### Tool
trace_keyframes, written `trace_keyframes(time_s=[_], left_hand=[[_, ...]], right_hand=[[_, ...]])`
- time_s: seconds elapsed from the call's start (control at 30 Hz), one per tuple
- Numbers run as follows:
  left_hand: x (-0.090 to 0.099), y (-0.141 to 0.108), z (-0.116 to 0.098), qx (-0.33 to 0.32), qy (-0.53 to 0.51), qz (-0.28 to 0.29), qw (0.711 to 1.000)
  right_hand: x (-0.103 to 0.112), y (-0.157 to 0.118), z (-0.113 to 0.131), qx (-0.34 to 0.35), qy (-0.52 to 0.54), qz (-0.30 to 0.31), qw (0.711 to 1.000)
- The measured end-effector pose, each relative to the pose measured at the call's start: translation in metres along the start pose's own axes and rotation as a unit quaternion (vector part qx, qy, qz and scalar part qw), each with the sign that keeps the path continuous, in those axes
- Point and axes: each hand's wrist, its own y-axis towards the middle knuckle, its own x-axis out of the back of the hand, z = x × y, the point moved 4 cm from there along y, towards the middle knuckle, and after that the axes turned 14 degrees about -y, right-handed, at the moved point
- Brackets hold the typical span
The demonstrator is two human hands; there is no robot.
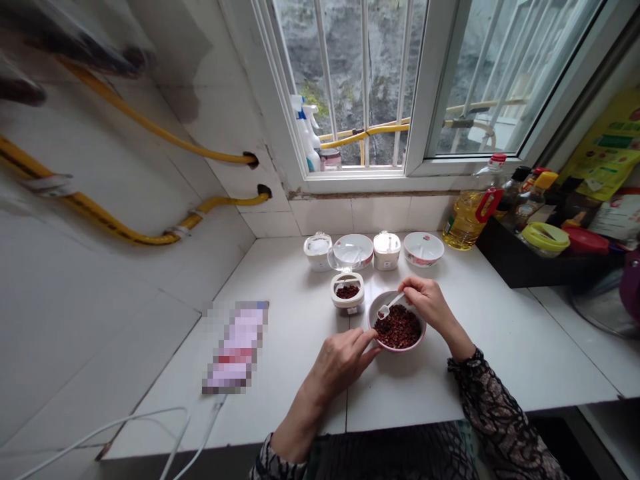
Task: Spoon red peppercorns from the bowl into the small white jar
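White spoon [393,303] pinched tight, R hand [426,303], bowl's [382,300] 1 o'clock; L hand [344,359], half-curled, clasps rim at 8, prob. steadying.

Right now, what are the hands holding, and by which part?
The right hand grips the white spoon by its handle end; the left hand holds the bowl by its left side.
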Motion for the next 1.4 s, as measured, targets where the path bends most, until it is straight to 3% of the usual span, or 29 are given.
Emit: trace_keyframes(time_s=[0.17, 0.33, 0.43, 0.5, 0.6, 0.67, 0.8, 0.93, 1.17, 1.27, 1.4], left_hand=[[0.001, 0.001, -0.001, -0.005, 0.0, -0.004, 1.0], [0.001, 0.002, -0.001, 0.001, 0.001, 0.001, 1.0], [0.001, 0.002, 0.0, 0.003, 0.002, -0.001, 1.0], [0.001, 0.002, 0.0, 0.001, 0.005, -0.004, 1.0], [0.001, 0.002, -0.001, -0.003, 0.01, -0.011, 1.0], [0.001, 0.003, -0.001, -0.004, 0.013, -0.011, 1.0], [0.002, 0.002, -0.002, 0.005, 0.011, 0.0, 1.0], [0.002, 0.002, -0.001, 0.011, 0.004, 0.01, 1.0], [0.0, 0.0, 0.001, 0.01, 0.0, 0.011, 1.0], [-0.001, -0.002, 0.002, 0.013, 0.002, 0.013, 1.0], [-0.001, -0.002, 0.002, 0.011, 0.001, 0.011, 1.0]], right_hand=[[-0.002, 0.003, -0.006, -0.058, 0.118, 0.032, 0.991], [-0.004, 0.007, 0.007, -0.029, 0.195, -0.001, 0.98], [-0.008, 0.005, 0.024, 0.036, 0.155, -0.062, 0.985], [-0.012, 0.002, 0.037, 0.11, 0.075, -0.097, 0.986], [-0.021, -0.005, 0.053, 0.245, -0.054, -0.114, 0.961], [-0.022, -0.009, 0.057, 0.295, -0.092, -0.116, 0.944], [-0.002, -0.011, 0.049, 0.243, -0.079, -0.136, 0.957], [0.013, -0.01, 0.032, 0.177, -0.097, -0.111, 0.973], [-0.011, -0.009, 0.02, 0.216, -0.232, -0.024, 0.948], [-0.02, -0.01, 0.019, 0.214, -0.224, 0.004, 0.951], [-0.016, -0.007, 0.014, 0.16, -0.178, 0.005, 0.971]])
